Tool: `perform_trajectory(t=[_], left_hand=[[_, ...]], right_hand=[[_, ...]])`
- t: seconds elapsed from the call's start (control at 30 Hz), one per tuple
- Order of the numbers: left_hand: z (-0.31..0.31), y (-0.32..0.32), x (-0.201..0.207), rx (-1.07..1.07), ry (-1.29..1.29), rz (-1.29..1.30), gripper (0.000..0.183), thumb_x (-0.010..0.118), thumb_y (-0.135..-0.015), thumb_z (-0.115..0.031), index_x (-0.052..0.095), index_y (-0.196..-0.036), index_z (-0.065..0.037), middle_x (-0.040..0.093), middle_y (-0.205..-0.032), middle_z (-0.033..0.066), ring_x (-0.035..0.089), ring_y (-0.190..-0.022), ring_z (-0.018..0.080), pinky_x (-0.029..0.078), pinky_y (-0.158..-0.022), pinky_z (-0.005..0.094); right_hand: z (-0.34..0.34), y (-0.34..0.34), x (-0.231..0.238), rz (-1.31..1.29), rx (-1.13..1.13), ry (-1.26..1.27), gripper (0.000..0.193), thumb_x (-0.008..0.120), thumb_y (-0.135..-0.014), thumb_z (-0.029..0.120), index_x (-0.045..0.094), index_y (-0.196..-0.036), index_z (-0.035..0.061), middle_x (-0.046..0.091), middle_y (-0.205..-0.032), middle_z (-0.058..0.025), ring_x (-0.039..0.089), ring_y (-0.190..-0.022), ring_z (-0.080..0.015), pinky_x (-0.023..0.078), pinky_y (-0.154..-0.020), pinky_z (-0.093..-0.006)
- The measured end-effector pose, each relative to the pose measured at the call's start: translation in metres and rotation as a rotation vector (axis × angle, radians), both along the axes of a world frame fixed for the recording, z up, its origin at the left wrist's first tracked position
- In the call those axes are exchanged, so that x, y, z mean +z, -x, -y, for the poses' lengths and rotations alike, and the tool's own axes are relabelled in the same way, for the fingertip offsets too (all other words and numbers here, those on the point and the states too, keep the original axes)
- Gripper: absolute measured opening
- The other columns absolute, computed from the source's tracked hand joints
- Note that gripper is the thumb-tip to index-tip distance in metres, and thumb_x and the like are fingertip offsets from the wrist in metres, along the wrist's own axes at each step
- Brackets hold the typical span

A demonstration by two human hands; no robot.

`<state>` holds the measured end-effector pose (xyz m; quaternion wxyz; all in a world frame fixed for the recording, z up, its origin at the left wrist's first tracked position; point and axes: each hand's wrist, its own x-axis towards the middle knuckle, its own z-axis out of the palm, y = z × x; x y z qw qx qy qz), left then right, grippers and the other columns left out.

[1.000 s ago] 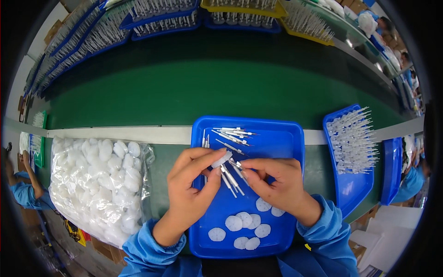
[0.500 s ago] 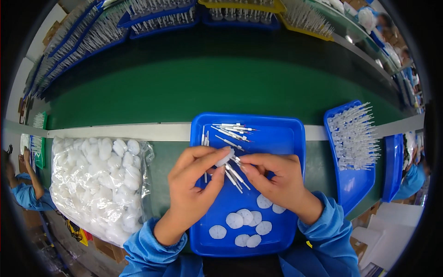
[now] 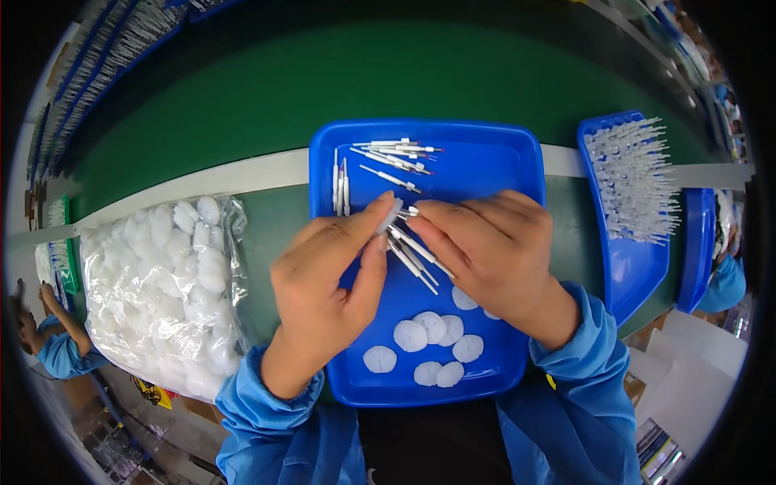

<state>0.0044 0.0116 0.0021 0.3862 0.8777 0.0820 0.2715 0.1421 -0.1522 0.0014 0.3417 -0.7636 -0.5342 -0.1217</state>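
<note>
My left hand (image 3: 327, 271) pinches a small white round disc (image 3: 390, 217) between thumb and forefinger, its edge turned largely toward me. Close against it, the closed thumb and fingertips of my right hand (image 3: 497, 255) grip a thin white stick (image 3: 411, 212) with its end at the disc; whether it has entered the disc I cannot tell. Several more white sticks (image 3: 416, 263) fan out just below the fingertips; what supports them is hidden. Both hands are over a blue tray (image 3: 501, 166), where loose sticks (image 3: 396, 152) lie at the top and flat white discs (image 3: 411, 336) near the front.
Left of the tray lies a clear plastic bag (image 3: 162, 283) full of white discs. At right stands a blue tray (image 3: 634, 279) with upright sticks, beside another blue tray (image 3: 697, 250). More filled racks (image 3: 113, 65) line the far left. Another person's arm (image 3: 69, 323) shows at the left rim.
The whole view has shifted, so the tray and bag sit higher in the picture. The disc in my left hand has turned more edge-on. Both hands keep their pinch.
</note>
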Motion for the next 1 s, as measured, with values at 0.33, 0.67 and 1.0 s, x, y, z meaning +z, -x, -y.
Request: perform_trajectory(t=[0.33,0.67,1.0], left_hand=[[0.005,0.004,0.005,-0.015,0.01,-0.081,0.036,0.077,-0.084,0.006,0.08,-0.12,0.003,0.078,-0.088,0.0157,0.074,-0.073,0.0247,0.057,-0.066,0.0326],[-0.01,0.001,0.004,-0.02,0.269,-0.012,0.046,0.092,-0.081,-0.012,0.078,-0.124,-0.006,0.075,-0.116,0.0105,0.07,-0.098,0.0238,0.055,-0.074,0.0315],[-0.004,0.001,0.007,-0.089,-0.092,0.118,0.051,0.093,-0.072,-0.009,0.078,-0.121,-0.005,0.074,-0.119,0.0109,0.068,-0.107,0.0303,0.055,-0.092,0.04]], right_hand=[[0.0,-0.002,-0.014,0.111,0.103,-0.062,0.023,0.082,-0.081,0.016,0.078,-0.101,0.0063,0.075,-0.082,-0.005,0.072,-0.068,-0.0192,0.052,-0.061,-0.0315],[0.004,-0.022,0.005,-0.405,0.156,-0.112,0.031,0.087,-0.084,0.009,0.08,-0.114,0.0074,0.079,-0.093,-0.0071,0.076,-0.082,-0.0203,0.058,-0.079,-0.0322],[0.004,-0.003,0.003,-0.97,0.311,-0.148,0.034,0.082,-0.09,-0.003,0.073,-0.124,-0.0009,0.076,-0.094,-0.0061,0.072,-0.089,-0.0118,0.058,-0.083,-0.0276]])
